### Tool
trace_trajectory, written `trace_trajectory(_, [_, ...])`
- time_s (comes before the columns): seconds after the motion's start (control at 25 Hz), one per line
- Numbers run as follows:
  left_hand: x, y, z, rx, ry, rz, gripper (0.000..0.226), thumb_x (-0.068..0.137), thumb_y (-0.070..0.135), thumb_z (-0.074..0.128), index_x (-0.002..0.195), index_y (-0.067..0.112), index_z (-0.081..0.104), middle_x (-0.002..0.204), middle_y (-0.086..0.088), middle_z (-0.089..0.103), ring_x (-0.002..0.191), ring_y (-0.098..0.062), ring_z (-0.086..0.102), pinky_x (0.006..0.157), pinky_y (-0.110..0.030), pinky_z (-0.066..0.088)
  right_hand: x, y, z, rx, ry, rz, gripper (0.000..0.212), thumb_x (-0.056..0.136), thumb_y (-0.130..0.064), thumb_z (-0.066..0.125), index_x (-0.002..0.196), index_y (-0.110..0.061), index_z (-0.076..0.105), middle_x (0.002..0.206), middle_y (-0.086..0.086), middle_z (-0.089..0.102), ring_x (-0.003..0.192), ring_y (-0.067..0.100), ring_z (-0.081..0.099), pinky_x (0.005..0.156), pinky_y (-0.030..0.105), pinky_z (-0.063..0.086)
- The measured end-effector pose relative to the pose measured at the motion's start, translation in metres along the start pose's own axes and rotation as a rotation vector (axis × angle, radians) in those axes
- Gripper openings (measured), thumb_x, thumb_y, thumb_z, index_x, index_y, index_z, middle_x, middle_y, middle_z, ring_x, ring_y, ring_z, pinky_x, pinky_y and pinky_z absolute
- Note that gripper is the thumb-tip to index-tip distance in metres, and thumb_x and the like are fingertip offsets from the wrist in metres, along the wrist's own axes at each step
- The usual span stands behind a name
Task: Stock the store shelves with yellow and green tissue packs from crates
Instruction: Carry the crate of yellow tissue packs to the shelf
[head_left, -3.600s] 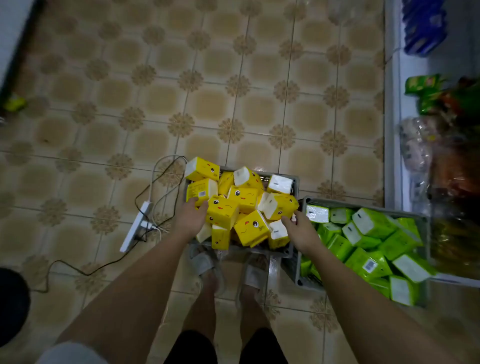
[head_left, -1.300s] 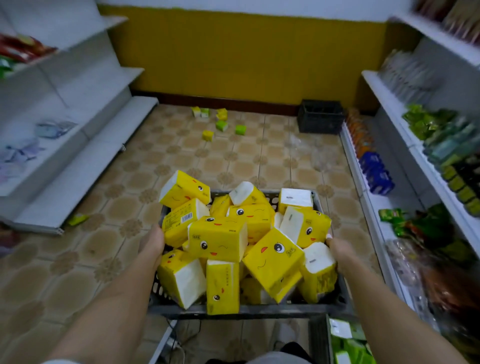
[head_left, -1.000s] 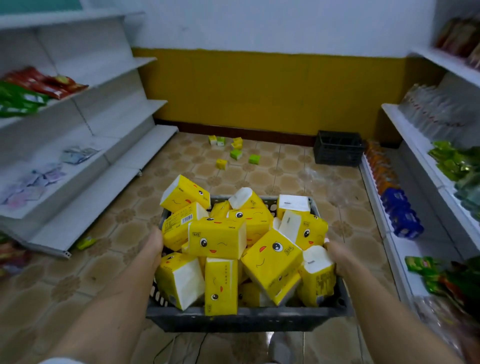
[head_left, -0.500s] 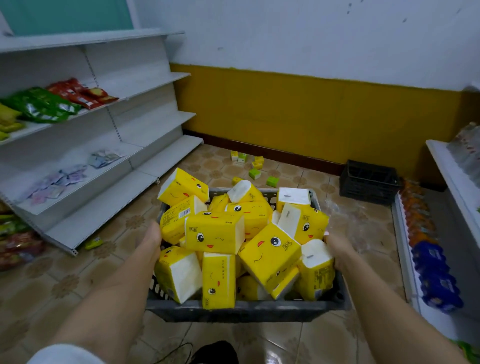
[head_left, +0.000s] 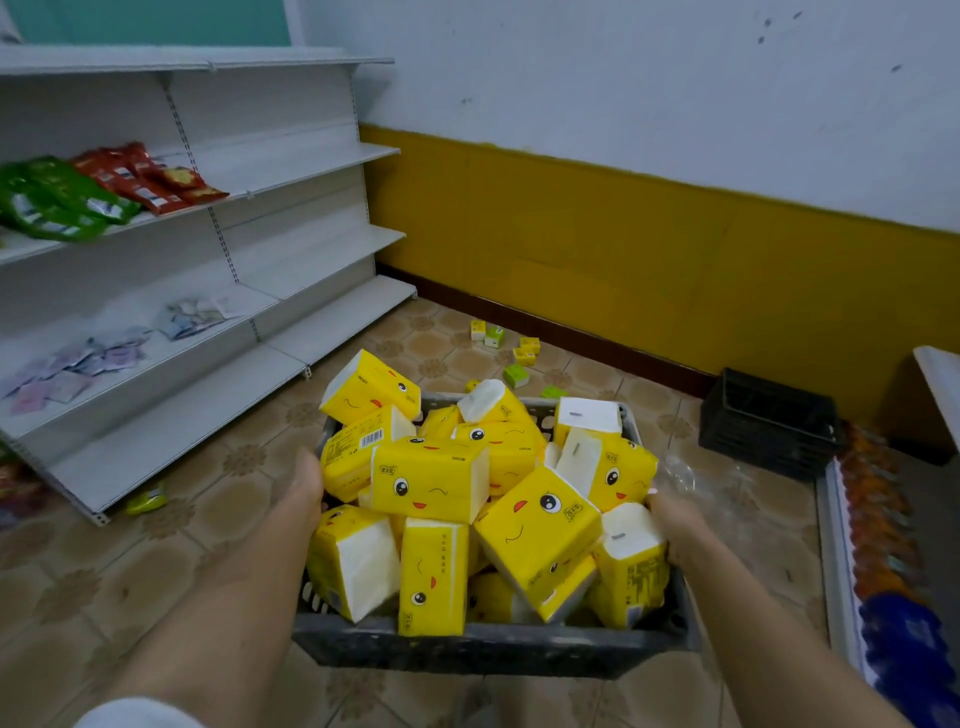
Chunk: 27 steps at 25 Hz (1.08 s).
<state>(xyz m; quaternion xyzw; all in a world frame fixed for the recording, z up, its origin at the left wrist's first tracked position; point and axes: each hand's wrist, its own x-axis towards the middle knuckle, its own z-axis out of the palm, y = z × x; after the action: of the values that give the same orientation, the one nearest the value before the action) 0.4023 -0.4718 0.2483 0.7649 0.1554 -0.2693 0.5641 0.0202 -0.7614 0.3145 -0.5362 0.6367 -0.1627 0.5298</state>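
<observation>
Dark grey crate (head_left: 483, 647) held up off the tiled floor (head_left: 171, 551), carried between both hands. Left hand (head_left: 306, 486) gripping the crate's left rim, fingers curled over the edge and hidden behind the packs. Right hand (head_left: 670, 519) gripping the right rim the same way, fingertips tucked out of view. Heaped between the two hands, yellow tissue packs (head_left: 431, 478) with printed cartoon faces, piled above the rim at all angles; one pack (head_left: 371, 387) tipped over the far left corner, just beyond the left hand. Another, white end up (head_left: 631, 561), pressed against the inside of the right wrist.

Beyond the crate, well ahead of both hands, a few loose yellow and green packs (head_left: 517, 364) scattered on the floor near the yellow-painted wall (head_left: 623, 249). Ahead and to the right of the right hand, a black crate (head_left: 769, 426) on the floor against that wall. To the left of the left hand, white shelves (head_left: 218, 312): green and red snack bags (head_left: 93, 192) on an upper tier, small pale sachets (head_left: 98, 348) on a lower one. On the far side of the right hand, edge of another shelf unit (head_left: 836, 561) with orange and blue goods, blurred.
</observation>
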Motion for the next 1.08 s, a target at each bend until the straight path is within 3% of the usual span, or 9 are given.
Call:
trace_trajectory(0.08, [-0.032, 0.038, 0.036, -0.060, -0.041, -0.020, 0.067, 0.091, 0.062, 0.027, 0.110, 0.008, 0.061, 0.117, -0.021, 0.063, 0.083, -0.034, 0.061, 0.061, -0.039, 0.049, 0.042, -0.024, 0.010, -0.007, 0.001, 0.006, 0.044, 0.101, -0.030, 0.046, 0.130, 0.003, 0.053, 0.129, 0.026, 0.055, 0.113, 0.040, 0.055, 0.094, 0.044, 0.047])
trace_trajectory(0.16, [-0.036, 0.060, 0.065, -0.076, -0.089, -0.002, 0.054, 0.103, 0.049, 0.023, 0.108, 0.007, 0.056, 0.103, -0.021, 0.061, 0.079, -0.032, 0.058, 0.065, -0.037, 0.047, 0.071, -0.046, 0.014, -0.030, 0.016, -0.009, 0.044, 0.101, -0.030, 0.046, 0.130, 0.003, 0.054, 0.131, 0.025, 0.054, 0.116, 0.040, 0.054, 0.094, 0.044, 0.047])
trace_trajectory(0.4, [0.006, 0.113, 0.129, -0.109, 0.072, -0.038, 0.047, 0.102, 0.041, 0.028, 0.068, 0.013, 0.042, 0.069, -0.012, 0.042, 0.053, -0.020, 0.038, 0.050, -0.029, 0.032, 0.158, -0.118, 0.029, -0.089, 0.024, -0.044, 0.041, 0.098, -0.032, 0.049, 0.116, 0.003, 0.059, 0.119, 0.024, 0.058, 0.103, 0.036, 0.056, 0.093, 0.047, 0.048])
trace_trajectory(0.52, [0.023, 0.140, 0.152, -0.114, 0.076, -0.045, 0.043, 0.103, 0.039, 0.028, 0.076, 0.010, 0.045, 0.073, -0.013, 0.042, 0.056, -0.019, 0.039, 0.049, -0.029, 0.033, 0.201, -0.154, 0.048, -0.073, -0.023, 0.001, 0.044, 0.097, -0.035, 0.051, 0.118, 0.002, 0.059, 0.118, 0.023, 0.060, 0.107, 0.039, 0.057, 0.091, 0.046, 0.049])
trace_trajectory(0.64, [0.048, 0.168, 0.176, -0.164, 0.068, -0.062, 0.049, 0.104, 0.044, 0.023, 0.094, 0.007, 0.054, 0.084, -0.015, 0.052, 0.071, -0.020, 0.053, 0.061, -0.035, 0.047, 0.250, -0.183, 0.075, -0.076, -0.074, 0.008, 0.040, 0.096, -0.033, 0.053, 0.114, 0.003, 0.061, 0.112, 0.023, 0.061, 0.100, 0.037, 0.058, 0.087, 0.044, 0.050])
trace_trajectory(0.72, [0.074, 0.191, 0.195, -0.218, 0.088, -0.054, 0.049, 0.104, 0.043, 0.024, 0.099, 0.008, 0.057, 0.081, -0.013, 0.050, 0.067, -0.022, 0.049, 0.058, -0.034, 0.042, 0.285, -0.213, 0.096, -0.097, -0.143, -0.013, 0.038, 0.099, -0.028, 0.049, 0.116, 0.005, 0.059, 0.112, 0.023, 0.059, 0.096, 0.033, 0.054, 0.081, 0.040, 0.047])
trace_trajectory(0.88, [0.101, 0.241, 0.228, -0.276, 0.176, -0.094, 0.049, 0.106, 0.038, 0.026, 0.074, 0.008, 0.048, 0.072, -0.013, 0.044, 0.061, -0.024, 0.041, 0.054, -0.031, 0.033, 0.356, -0.286, 0.137, -0.147, -0.241, -0.108, 0.041, 0.101, -0.029, 0.048, 0.120, 0.006, 0.059, 0.120, 0.024, 0.058, 0.099, 0.034, 0.053, 0.082, 0.040, 0.044])
trace_trajectory(0.96, [0.109, 0.267, 0.242, -0.338, 0.193, -0.110, 0.054, 0.106, 0.043, 0.022, 0.079, 0.005, 0.050, 0.078, -0.017, 0.049, 0.068, -0.028, 0.048, 0.061, -0.032, 0.040, 0.384, -0.321, 0.154, -0.162, -0.290, -0.151, 0.045, 0.100, -0.034, 0.049, 0.120, 0.005, 0.059, 0.120, 0.023, 0.059, 0.098, 0.033, 0.054, 0.079, 0.039, 0.044])
trace_trajectory(1.08, [0.131, 0.296, 0.256, -0.457, 0.221, -0.111, 0.062, 0.100, 0.055, 0.022, 0.117, 0.009, 0.058, 0.112, -0.020, 0.062, 0.106, -0.037, 0.060, 0.094, -0.048, 0.048, 0.433, -0.375, 0.188, -0.183, -0.287, -0.182, 0.046, 0.097, -0.038, 0.053, 0.117, 0.003, 0.061, 0.108, 0.022, 0.061, 0.093, 0.032, 0.057, 0.079, 0.040, 0.048])
